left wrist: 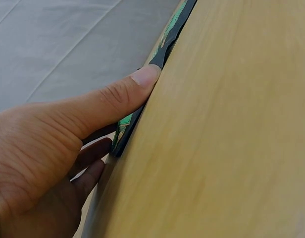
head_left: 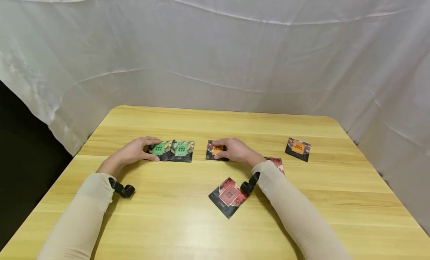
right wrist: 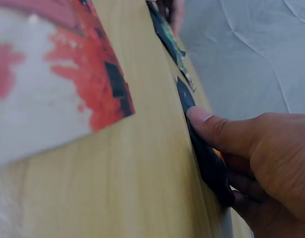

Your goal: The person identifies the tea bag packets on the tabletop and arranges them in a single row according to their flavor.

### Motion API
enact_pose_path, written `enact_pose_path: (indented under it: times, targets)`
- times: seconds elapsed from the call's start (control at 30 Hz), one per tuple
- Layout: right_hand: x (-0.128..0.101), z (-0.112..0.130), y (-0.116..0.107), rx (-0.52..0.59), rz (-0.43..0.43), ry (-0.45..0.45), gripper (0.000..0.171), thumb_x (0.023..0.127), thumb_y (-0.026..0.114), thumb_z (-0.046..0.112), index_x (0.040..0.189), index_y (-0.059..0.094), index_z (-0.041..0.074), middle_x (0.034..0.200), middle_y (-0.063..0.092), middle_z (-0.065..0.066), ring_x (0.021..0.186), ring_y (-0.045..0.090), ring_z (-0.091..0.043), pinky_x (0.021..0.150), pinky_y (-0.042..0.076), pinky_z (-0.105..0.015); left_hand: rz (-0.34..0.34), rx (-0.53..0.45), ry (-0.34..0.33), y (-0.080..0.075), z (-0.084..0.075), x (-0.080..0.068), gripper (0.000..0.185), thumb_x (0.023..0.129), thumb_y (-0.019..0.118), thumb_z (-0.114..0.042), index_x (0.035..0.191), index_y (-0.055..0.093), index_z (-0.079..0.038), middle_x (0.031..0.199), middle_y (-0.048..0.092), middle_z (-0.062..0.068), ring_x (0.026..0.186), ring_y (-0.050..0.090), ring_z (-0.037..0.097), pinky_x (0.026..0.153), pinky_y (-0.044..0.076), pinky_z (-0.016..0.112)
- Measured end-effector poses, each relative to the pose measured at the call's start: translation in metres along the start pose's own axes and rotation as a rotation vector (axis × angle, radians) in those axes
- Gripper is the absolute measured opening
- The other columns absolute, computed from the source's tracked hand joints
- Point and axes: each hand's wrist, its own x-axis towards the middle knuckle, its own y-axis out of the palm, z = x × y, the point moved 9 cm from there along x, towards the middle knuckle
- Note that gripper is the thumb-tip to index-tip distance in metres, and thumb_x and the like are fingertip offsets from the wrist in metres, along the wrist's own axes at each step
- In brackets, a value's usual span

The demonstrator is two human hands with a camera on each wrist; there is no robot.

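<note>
Two flat packets with green labels lie side by side on the table, slightly overlapping: a left green packet (head_left: 161,149) and a right green packet (head_left: 181,150). My left hand (head_left: 136,149) grips the left one, thumb on its near edge and fingers at its far side, as the left wrist view also shows. To the right, my right hand (head_left: 237,151) holds an orange-labelled packet (head_left: 210,150) by its edges against the table. Its thumb presses the dark near edge (right wrist: 204,163) in the right wrist view; the hand hides part of the label.
A red packet (head_left: 226,197) lies turned at an angle near my right wrist. Another red packet (head_left: 277,163) shows partly behind the right sleeve. Farther right is a second orange packet (head_left: 298,148). A pale curtain (head_left: 215,58) hangs behind the wooden table (head_left: 161,222).
</note>
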Motion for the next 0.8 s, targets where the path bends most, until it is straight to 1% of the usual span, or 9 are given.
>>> enact_pose_path:
  times: [0.2, 0.43, 0.57, 0.8]
  targets:
    - [0.003, 0.006, 0.006, -0.035, 0.037, 0.013, 0.058, 0.089, 0.069, 0.044, 0.142, 0.054, 0.025, 0.145, 0.05, 0.003, 0.135, 0.043, -0.021, 0.11, 0.037, -0.041, 0.008, 0.002, -0.008, 0.001, 0.003, -0.001, 0.082, 0.081, 0.079, -0.041, 0.147, 0.045, -0.005, 0.151, 0.036, 0.023, 0.139, 0.026, 0.046, 0.11, 0.025, 0.062]
    - [0.008, 0.019, 0.012, -0.049, 0.057, 0.014, 0.059, 0.089, 0.07, 0.044, 0.142, 0.054, 0.025, 0.145, 0.05, 0.002, 0.136, 0.042, -0.021, 0.111, 0.035, -0.04, 0.004, 0.004, -0.01, 0.001, 0.004, 0.0, 0.081, 0.081, 0.079, -0.04, 0.147, 0.045, -0.005, 0.151, 0.036, 0.023, 0.139, 0.026, 0.045, 0.11, 0.024, 0.061]
    - [0.011, 0.026, 0.015, -0.054, 0.072, 0.008, 0.059, 0.089, 0.07, 0.043, 0.143, 0.053, 0.025, 0.145, 0.049, 0.003, 0.136, 0.041, -0.02, 0.11, 0.035, -0.039, 0.004, 0.01, -0.004, 0.002, 0.004, 0.001, 0.081, 0.082, 0.079, -0.04, 0.147, 0.046, -0.005, 0.15, 0.038, 0.022, 0.139, 0.028, 0.044, 0.11, 0.025, 0.06]
    - [0.014, 0.033, 0.015, -0.051, 0.075, -0.019, 0.06, 0.089, 0.069, 0.043, 0.143, 0.053, 0.023, 0.146, 0.049, 0.003, 0.136, 0.042, -0.022, 0.11, 0.036, -0.04, -0.005, 0.001, 0.012, 0.0, 0.002, 0.002, 0.08, 0.081, 0.08, -0.038, 0.146, 0.047, -0.004, 0.149, 0.039, 0.023, 0.138, 0.029, 0.045, 0.11, 0.026, 0.061]
